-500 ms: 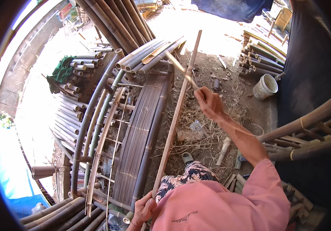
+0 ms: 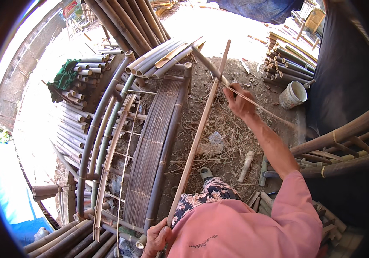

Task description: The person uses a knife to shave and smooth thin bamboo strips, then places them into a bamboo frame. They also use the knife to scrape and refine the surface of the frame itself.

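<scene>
My left hand [image 2: 158, 237] is closed round the lower end of a long, straight bamboo strip [image 2: 199, 133]. The strip slants up and away across the middle of the picture, its far end free. My right hand [image 2: 239, 101] grips a long-bladed knife [image 2: 206, 62], its handle mostly hidden in my fingers. Near the strip's upper part the blade crosses it, apparently touching. A thin pale sliver [image 2: 265, 111] stretches from beside my right hand toward the lower right.
Left of the strip stands a bamboo frame with a slatted panel [image 2: 152, 150]. Stacked bamboo poles [image 2: 289, 64] and a stained white bucket [image 2: 294, 95] are at the right, near a curved bamboo frame [image 2: 339, 137]. Shavings [image 2: 219, 124] litter the ground.
My right hand and the knife have shifted slightly right and down. The thin sliver beside it shows more clearly. My left hand keeps its hold on the strip's lower end.
</scene>
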Demonstrator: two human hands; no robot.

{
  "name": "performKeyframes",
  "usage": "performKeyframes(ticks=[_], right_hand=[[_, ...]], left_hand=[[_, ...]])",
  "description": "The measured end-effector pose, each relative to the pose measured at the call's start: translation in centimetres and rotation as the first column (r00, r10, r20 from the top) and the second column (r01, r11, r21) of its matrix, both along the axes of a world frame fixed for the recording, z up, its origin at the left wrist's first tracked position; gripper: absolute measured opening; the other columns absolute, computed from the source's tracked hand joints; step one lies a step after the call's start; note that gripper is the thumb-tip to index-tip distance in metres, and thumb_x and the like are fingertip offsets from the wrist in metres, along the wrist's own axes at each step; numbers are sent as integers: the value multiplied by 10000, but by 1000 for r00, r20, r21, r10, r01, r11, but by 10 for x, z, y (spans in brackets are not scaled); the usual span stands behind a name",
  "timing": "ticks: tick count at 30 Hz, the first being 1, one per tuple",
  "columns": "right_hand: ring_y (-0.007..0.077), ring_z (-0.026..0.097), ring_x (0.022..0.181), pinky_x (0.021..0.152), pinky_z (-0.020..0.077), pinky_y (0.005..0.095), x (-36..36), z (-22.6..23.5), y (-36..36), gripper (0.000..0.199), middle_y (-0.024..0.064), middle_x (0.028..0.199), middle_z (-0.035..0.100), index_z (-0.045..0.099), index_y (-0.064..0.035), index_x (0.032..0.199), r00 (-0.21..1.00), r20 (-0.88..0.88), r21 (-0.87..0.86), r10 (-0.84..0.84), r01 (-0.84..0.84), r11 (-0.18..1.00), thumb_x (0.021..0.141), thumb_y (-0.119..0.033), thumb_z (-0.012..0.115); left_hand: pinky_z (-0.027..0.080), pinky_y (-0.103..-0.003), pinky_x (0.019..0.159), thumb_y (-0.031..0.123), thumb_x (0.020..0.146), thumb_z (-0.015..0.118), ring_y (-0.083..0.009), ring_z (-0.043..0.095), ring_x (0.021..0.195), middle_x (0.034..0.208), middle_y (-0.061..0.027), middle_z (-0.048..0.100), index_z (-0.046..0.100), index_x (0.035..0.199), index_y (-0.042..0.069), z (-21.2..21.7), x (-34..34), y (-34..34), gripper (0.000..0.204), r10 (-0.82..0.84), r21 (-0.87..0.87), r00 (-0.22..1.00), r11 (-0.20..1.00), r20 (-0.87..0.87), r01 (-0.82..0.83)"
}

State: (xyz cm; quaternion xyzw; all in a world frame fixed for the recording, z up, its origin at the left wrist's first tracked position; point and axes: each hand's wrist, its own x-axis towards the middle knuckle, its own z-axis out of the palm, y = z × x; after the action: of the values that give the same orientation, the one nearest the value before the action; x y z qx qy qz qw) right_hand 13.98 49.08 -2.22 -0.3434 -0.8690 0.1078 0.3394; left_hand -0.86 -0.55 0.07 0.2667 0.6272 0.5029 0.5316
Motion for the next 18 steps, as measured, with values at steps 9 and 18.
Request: performKeyframes(ticks=[9,18], right_hand=[[133,486,437,471,475,411,36,19,78,796,6,527,501,628,-85,930,967,151,-110,-203,221,969,907,-774,231],[368,675,869,743,497,450,63,86,129,809,167,829,698,696,-49,936,859,154,-161,-488,509,846,887,-770,333]], left_hand=[[271,-222,415,201,976,534,-44,386,454,579,-2,503,525,1311,-87,5,0,-23,442,25,-27,992,999,121,-22],[336,-213,444,304,1019,463,-68,438,461,584,-16,531,510,1355,-31,-9,-17,-32,477,37,-43,983,999,178,-30]])
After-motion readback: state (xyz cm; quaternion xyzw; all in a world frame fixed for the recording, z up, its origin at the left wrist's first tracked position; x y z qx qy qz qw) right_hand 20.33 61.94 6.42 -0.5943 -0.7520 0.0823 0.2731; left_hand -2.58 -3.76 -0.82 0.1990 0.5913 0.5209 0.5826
